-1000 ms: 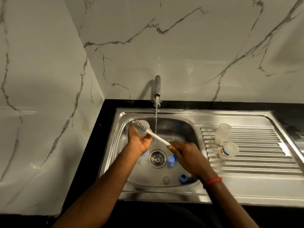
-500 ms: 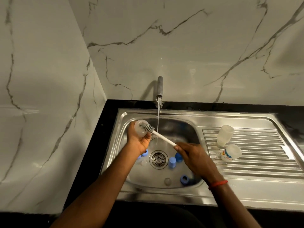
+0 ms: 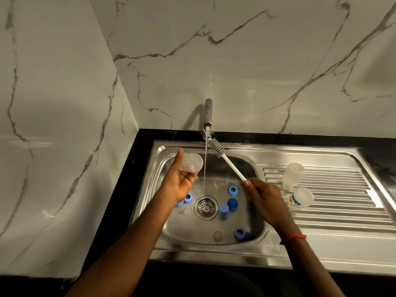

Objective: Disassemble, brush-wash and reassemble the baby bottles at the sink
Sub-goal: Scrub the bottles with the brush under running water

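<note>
Both the left forearm (image 3: 128, 243) and the right forearm (image 3: 310, 264) are bare from the lower edge of the head view up to the wrists. A thin red-orange bracelet (image 3: 293, 237) circles the right wrist, snug just behind the right hand (image 3: 267, 202). It looks like a plain cord, and its fastening cannot be made out. The left hand (image 3: 179, 181) and its fingers (image 3: 190, 179) are bare. Between the arms, a dark shape at the bottom edge is too dim to identify.
</note>
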Demonstrator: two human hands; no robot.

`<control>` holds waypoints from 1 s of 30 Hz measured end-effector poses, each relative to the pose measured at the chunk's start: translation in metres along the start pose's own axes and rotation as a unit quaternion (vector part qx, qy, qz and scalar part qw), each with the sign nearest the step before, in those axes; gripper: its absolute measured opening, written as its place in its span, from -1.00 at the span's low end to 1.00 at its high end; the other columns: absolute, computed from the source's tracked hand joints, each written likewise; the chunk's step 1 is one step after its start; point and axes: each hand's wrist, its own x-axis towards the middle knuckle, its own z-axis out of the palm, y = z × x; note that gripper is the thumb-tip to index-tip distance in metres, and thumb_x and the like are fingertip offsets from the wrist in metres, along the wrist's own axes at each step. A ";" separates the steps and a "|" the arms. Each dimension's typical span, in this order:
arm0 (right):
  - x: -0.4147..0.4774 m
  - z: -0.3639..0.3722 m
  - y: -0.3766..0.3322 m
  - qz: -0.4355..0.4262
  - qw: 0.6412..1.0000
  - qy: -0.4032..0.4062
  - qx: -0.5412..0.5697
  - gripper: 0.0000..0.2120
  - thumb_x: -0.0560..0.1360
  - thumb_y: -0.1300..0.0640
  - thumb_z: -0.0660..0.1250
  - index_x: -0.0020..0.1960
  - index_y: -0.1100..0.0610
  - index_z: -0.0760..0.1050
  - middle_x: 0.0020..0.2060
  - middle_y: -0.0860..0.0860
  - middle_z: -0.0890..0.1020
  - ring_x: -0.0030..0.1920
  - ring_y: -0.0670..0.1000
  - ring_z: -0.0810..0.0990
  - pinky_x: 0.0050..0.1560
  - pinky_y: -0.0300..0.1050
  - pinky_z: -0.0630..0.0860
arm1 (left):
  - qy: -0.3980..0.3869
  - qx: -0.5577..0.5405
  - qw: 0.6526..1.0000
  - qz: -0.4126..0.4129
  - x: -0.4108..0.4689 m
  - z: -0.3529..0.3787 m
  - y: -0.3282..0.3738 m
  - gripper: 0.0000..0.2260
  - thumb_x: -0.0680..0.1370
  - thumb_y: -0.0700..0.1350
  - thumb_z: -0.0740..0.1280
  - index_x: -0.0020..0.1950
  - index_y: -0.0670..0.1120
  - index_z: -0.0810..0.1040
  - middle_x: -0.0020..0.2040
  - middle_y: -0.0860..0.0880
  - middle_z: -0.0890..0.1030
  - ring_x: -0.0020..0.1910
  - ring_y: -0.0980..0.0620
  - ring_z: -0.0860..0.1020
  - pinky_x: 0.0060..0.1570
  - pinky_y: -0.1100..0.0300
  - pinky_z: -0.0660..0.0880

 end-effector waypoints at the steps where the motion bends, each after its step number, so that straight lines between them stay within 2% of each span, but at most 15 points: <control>1: 0.003 0.000 -0.002 -0.001 1.000 0.001 -0.002 -0.68 0.60 -0.11 0.15 -0.02 0.04 0.60 -0.42 -0.01 0.57 -0.36 -0.01 0.53 -0.38 -0.23 0.42 | -0.009 -0.013 1.000 -0.006 0.001 0.000 -0.002 -0.61 0.53 0.03 0.44 0.21 -0.20 0.52 0.04 -0.23 0.69 0.04 -0.17 0.67 0.01 -0.01 0.66; 4: 0.006 0.013 -0.010 -0.028 0.999 -0.046 -0.002 -0.60 0.59 -0.17 0.12 -0.03 0.08 0.59 -0.40 -0.06 0.55 -0.37 -0.04 0.54 -0.36 -0.21 0.47 | -0.055 -0.044 0.997 -0.026 0.005 0.000 -0.007 -0.64 0.58 -0.03 0.36 0.29 -0.21 0.50 0.16 -0.26 0.62 0.09 -0.22 0.63 0.03 -0.07 0.64; 6: 0.004 0.026 -0.015 -0.038 0.997 -0.064 -0.001 -0.53 0.59 -0.22 0.09 -0.02 0.11 0.60 -0.40 -0.09 0.52 -0.37 -0.07 0.53 -0.34 -0.24 0.47 | -0.081 -0.045 0.994 -0.055 0.002 0.000 -0.010 -0.69 0.57 -0.02 0.27 0.19 -0.20 0.55 0.06 -0.24 0.63 0.03 -0.18 0.60 0.10 -0.04 0.57; 7: 0.003 0.032 -0.017 -0.039 0.998 -0.058 -0.003 -0.49 0.58 -0.24 0.06 -0.02 0.12 0.59 -0.39 -0.08 0.53 -0.38 -0.06 0.53 -0.31 -0.20 0.49 | -0.084 -0.036 0.993 -0.071 0.000 0.001 -0.011 -0.68 0.54 0.01 0.27 0.13 -0.20 0.57 0.00 -0.23 0.62 -0.04 -0.15 0.59 0.05 0.00 0.55; 9: 0.005 0.037 -0.020 -0.046 0.998 -0.033 -0.015 -0.48 0.59 -0.25 0.04 -0.04 0.13 0.58 -0.39 -0.07 0.54 -0.40 -0.06 0.52 -0.31 -0.12 0.51 | -0.094 -0.011 0.991 -0.095 -0.002 -0.001 -0.014 -0.58 0.50 0.12 0.34 0.14 -0.21 0.57 -0.06 -0.20 0.60 -0.13 -0.10 0.58 -0.14 0.08 0.57; 11: 0.010 0.038 -0.022 -0.064 0.997 -0.011 -0.032 -0.55 0.62 -0.19 0.07 -0.08 0.11 0.56 -0.42 -0.09 0.50 -0.43 -0.07 0.48 -0.36 -0.14 0.48 | -0.101 0.005 0.991 -0.091 -0.002 -0.003 -0.016 -0.40 0.40 0.26 0.48 0.20 -0.18 0.56 -0.06 -0.18 0.60 -0.16 -0.05 0.60 -0.24 0.13 0.62; 13: 0.010 0.034 -0.025 -0.076 0.997 -0.014 -0.029 -0.60 0.63 -0.14 0.10 -0.09 0.11 0.56 -0.42 -0.11 0.49 -0.43 -0.07 0.48 -0.37 -0.19 0.45 | -0.110 0.009 0.992 -0.056 -0.001 -0.003 -0.016 -0.27 0.21 0.25 0.63 0.21 -0.15 0.55 -0.03 -0.15 0.61 -0.16 -0.03 0.62 -0.25 0.15 0.63; 17: -0.005 0.016 -0.014 -0.079 0.994 -0.077 0.012 -0.68 0.63 -0.05 0.19 0.00 0.12 0.63 -0.39 -0.13 0.53 -0.38 -0.07 0.52 -0.34 -0.33 0.42 | -0.137 -0.003 0.991 0.008 0.002 -0.006 -0.011 -0.25 0.03 0.15 0.72 0.12 -0.11 0.61 -0.08 -0.12 0.65 -0.15 -0.04 0.66 -0.22 0.08 0.65; 19: -0.008 0.010 -0.009 -0.069 0.994 -0.081 0.011 -0.75 0.64 0.01 0.24 0.01 0.11 0.65 -0.40 -0.13 0.53 -0.40 -0.08 0.52 -0.36 -0.35 0.41 | -0.150 -0.004 0.989 -0.005 0.003 -0.012 -0.011 -0.26 0.10 0.15 0.70 0.17 -0.14 0.61 -0.04 -0.15 0.66 -0.09 -0.07 0.67 -0.09 -0.03 0.67; 22: 0.007 0.014 -0.018 -0.061 0.997 -0.047 -0.019 -0.72 0.65 -0.03 0.20 0.00 0.09 0.62 -0.41 -0.09 0.55 -0.41 -0.08 0.53 -0.38 -0.30 0.43 | -0.186 -0.002 0.981 -0.061 0.002 -0.013 -0.014 -0.43 0.45 0.16 0.47 0.33 -0.15 0.53 0.12 -0.19 0.63 0.07 -0.12 0.63 0.04 -0.12 0.62; 25: 0.017 0.019 -0.030 -0.079 0.996 -0.008 -0.038 -0.64 0.64 -0.09 0.13 -0.01 0.12 0.60 -0.37 -0.09 0.55 -0.36 -0.06 0.54 -0.31 -0.21 0.48 | -0.181 0.017 0.979 -0.090 0.003 -0.008 -0.012 -0.44 0.59 0.21 0.28 0.42 -0.16 0.45 0.10 -0.18 0.62 0.03 -0.08 0.62 -0.09 -0.02 0.60; 27: 0.013 0.016 -0.028 -0.084 0.996 -0.026 -0.011 -0.64 0.65 -0.08 0.14 -0.01 0.13 0.60 -0.36 -0.07 0.55 -0.34 -0.04 0.55 -0.30 -0.20 0.49 | -0.171 0.035 0.981 -0.085 0.002 -0.007 -0.007 -0.49 0.60 0.20 0.26 0.35 -0.18 0.50 0.04 -0.17 0.62 -0.05 -0.07 0.62 -0.21 0.04 0.59; 30: 0.005 0.000 -0.017 -0.047 0.997 -0.060 0.000 -0.67 0.63 -0.11 0.16 0.04 0.06 0.62 -0.34 -0.07 0.58 -0.33 -0.05 0.56 -0.29 -0.16 0.51 | -0.164 0.090 0.981 -0.044 -0.004 -0.009 0.006 -0.57 0.54 0.18 0.28 0.16 -0.15 0.61 -0.03 -0.15 0.62 -0.18 -0.06 0.59 -0.33 0.12 0.53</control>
